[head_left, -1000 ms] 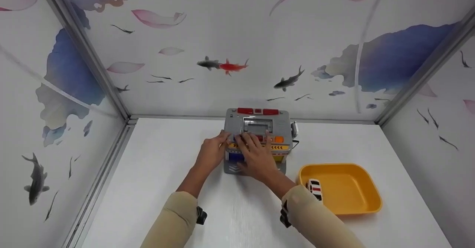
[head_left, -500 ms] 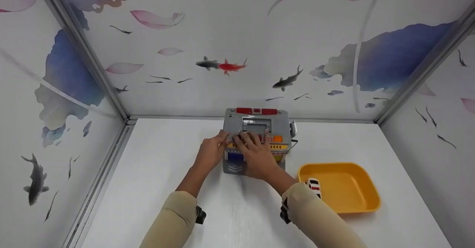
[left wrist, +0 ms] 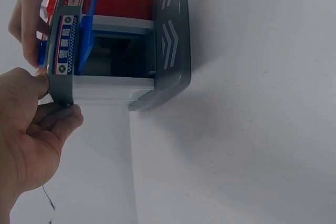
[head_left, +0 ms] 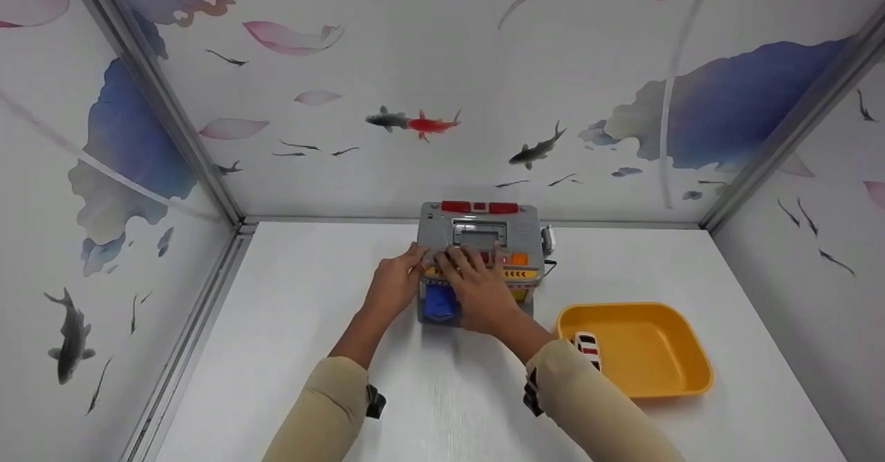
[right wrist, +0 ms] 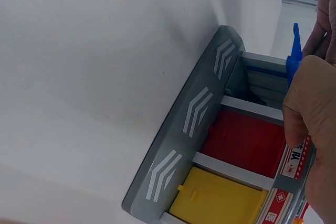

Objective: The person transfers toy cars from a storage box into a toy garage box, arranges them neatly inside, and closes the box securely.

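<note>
A grey toy garage (head_left: 522, 239) stands at the back of the table. My left hand (head_left: 392, 283) pinches its left front corner, the thumb on the roof edge and the fingers beneath. Spread over the front of the roof is my right hand (head_left: 482, 294). Its fingertips reach a blue button (left wrist: 42, 54) in the left wrist view, and its thumb lies on the front sign strip. The blue door (left wrist: 87, 45) is swung outward, baring a dark compartment. Beside it the red door (right wrist: 244, 142) and yellow door (right wrist: 218, 198) are closed.
To the right sits a yellow tray (head_left: 657, 351) with a white toy car (head_left: 587, 349) at its left side, partly hidden by my right sleeve. Printed wall panels (head_left: 332, 185) enclose the back and sides of the white table (head_left: 304, 296).
The blue door, closed in the earlier frames, has swung outward. The right thumb has drawn out of sight in the head view. Otherwise both hands keep their places on the garage.
</note>
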Tool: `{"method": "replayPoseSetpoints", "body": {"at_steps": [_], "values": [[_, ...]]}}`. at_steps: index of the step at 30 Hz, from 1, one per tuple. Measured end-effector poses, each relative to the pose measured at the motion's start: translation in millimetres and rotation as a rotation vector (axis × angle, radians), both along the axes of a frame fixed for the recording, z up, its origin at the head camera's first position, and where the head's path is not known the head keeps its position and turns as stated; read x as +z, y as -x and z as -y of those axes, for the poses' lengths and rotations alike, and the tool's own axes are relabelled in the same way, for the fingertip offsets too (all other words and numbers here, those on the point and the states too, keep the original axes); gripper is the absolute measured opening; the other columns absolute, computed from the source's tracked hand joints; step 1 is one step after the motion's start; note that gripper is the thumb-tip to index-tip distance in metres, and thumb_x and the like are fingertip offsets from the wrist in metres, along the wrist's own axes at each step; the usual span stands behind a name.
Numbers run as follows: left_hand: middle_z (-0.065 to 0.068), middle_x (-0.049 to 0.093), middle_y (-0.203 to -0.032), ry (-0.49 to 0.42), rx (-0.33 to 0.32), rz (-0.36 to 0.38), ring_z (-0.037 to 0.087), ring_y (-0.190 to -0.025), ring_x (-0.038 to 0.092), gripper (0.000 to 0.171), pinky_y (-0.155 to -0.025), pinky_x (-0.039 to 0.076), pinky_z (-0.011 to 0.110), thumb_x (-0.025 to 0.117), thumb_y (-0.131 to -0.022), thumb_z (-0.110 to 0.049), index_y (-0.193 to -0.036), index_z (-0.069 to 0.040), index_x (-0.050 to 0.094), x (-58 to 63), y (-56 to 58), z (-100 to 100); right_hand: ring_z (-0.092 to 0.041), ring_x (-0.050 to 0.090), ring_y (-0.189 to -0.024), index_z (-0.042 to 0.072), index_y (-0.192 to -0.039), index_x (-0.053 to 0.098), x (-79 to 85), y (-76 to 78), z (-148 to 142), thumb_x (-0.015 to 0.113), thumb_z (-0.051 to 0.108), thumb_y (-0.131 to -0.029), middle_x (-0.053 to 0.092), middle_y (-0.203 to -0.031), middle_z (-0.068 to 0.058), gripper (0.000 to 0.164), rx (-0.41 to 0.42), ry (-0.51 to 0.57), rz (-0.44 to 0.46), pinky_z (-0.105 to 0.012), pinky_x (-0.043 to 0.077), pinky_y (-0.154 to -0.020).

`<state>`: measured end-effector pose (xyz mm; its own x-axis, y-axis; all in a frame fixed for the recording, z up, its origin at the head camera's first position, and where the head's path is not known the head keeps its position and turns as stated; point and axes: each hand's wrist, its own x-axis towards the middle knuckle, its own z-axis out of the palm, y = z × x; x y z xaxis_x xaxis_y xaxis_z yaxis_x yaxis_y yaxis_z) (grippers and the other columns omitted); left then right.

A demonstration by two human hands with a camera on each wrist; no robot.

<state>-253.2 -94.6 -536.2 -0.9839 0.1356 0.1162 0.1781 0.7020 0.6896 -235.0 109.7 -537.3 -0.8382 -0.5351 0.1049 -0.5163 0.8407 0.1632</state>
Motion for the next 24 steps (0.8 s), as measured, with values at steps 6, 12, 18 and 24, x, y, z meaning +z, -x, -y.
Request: {"method": "replayPoseSetpoints", "body": {"at_steps": [6,12,18,24], "values": [[0.018,0.053,-0.164,0.002,0.001,-0.004,0.036,-0.150,0.059,0.042,-0.123,0.052,0.052,0.061,-0.115,-0.026,-0.154,-0.011,0.065,1.3,-0.6,-0.2,-0.037,0.030,-0.166,0.022,-0.178,0.020,-0.1,-0.5,-0.4,0.099,0.052,-0.077,0.029,-0.181,-0.008,0.132,-0.004,0.012,0.015,-0.085,0.017,-0.131],[0.018,0.054,-0.164,0.008,0.000,-0.001,0.037,-0.149,0.060,0.043,-0.122,0.053,0.052,0.062,-0.115,-0.027,-0.155,-0.012,0.065,1.9,-1.6,-1.0,-0.036,0.032,-0.164,0.023,-0.178,0.022,0.8,-0.3,-4.1,0.099,0.050,-0.076,0.030,-0.181,-0.006,0.130,0.009,0.036,0.017,-0.086,0.015,-0.130],[0.017,0.054,-0.164,0.006,-0.012,-0.013,0.037,-0.148,0.061,0.044,-0.122,0.054,0.052,0.063,-0.115,-0.027,-0.156,-0.012,0.064,2.2,-0.3,-1.3,-0.033,0.037,-0.163,0.024,-0.178,0.021,2.5,-0.2,-12.7,0.088,0.045,-0.088,0.032,-0.181,-0.004,0.115,0.038,0.061,-0.024,-0.087,0.016,-0.129],[0.016,0.055,-0.163,0.009,-0.018,-0.028,0.036,-0.149,0.060,0.043,-0.122,0.053,0.052,0.064,-0.114,-0.028,-0.154,-0.013,0.066,0.7,-1.5,1.5,-0.032,0.039,-0.163,0.024,-0.178,0.023,3.4,-4.5,-24.3,0.070,0.032,-0.100,0.037,-0.179,-0.005,0.091,0.064,0.147,-0.051,-0.087,0.018,-0.129]]}}
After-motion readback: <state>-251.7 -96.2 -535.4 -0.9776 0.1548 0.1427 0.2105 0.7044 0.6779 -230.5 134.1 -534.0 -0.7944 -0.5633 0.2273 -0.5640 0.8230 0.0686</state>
